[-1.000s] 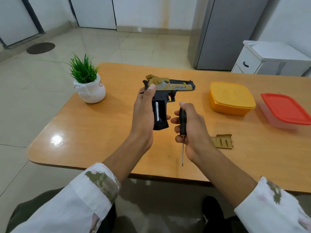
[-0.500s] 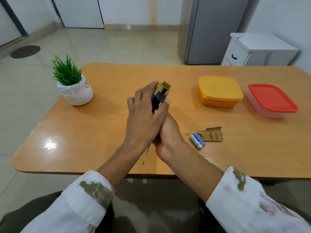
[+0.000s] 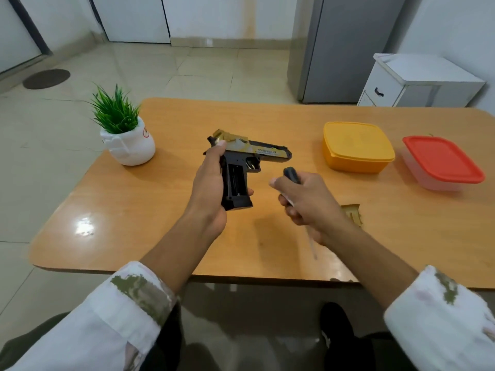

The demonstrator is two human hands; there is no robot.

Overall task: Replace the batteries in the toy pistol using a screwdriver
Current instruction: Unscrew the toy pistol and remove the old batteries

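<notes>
My left hand (image 3: 207, 188) grips the black and gold toy pistol (image 3: 242, 167) by its handle, barrel pointing right, above the middle of the wooden table (image 3: 166, 210). The handle's battery slot faces me, uncovered and dark inside. My right hand (image 3: 308, 202) is shut around a screwdriver (image 3: 292, 175); its black handle sticks out at the top and the thin shaft points down toward me. Something white and blurred shows between the fingers. The gold battery cover (image 3: 353, 213) lies on the table, partly hidden behind my right wrist.
A small potted plant (image 3: 123, 129) stands at the table's left. A yellow lidded box (image 3: 357, 147) and a red-lidded clear box (image 3: 442, 162) sit at the right. A grey cabinet (image 3: 345, 46) and a white drawer unit (image 3: 417, 81) stand beyond the table.
My hands were pressed together over the pistol; now they are apart and the open battery slot shows. The batteries seen lying by the cover are hidden now.
</notes>
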